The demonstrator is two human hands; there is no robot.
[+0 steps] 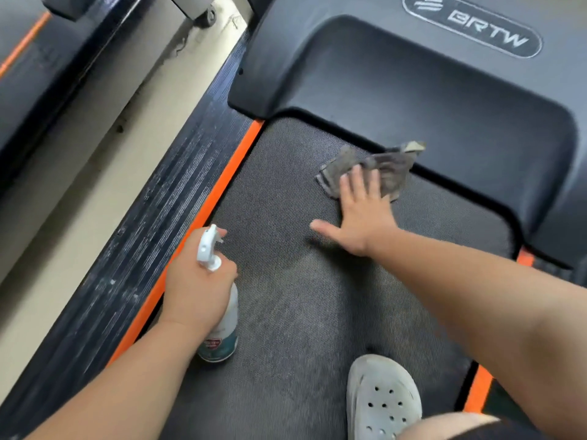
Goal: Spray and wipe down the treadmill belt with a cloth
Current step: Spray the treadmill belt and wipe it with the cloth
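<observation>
Two hands: right hand [359,217] flat, grip wide, pressing crumpled grey cloth [378,171] on textured mesh belt [286,296]; left hand [198,287] grip wrapped round white plastic spray bottle [222,328].

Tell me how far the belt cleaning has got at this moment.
Midway, apparently. Done: the spray bottle is already in the left hand; whether the treadmill belt is wet cannot be told. In hand: the right hand presses its fingers flat on the cloth at the belt's far end, by the motor cover. Left: the nearer belt, including around the shoe.
</observation>
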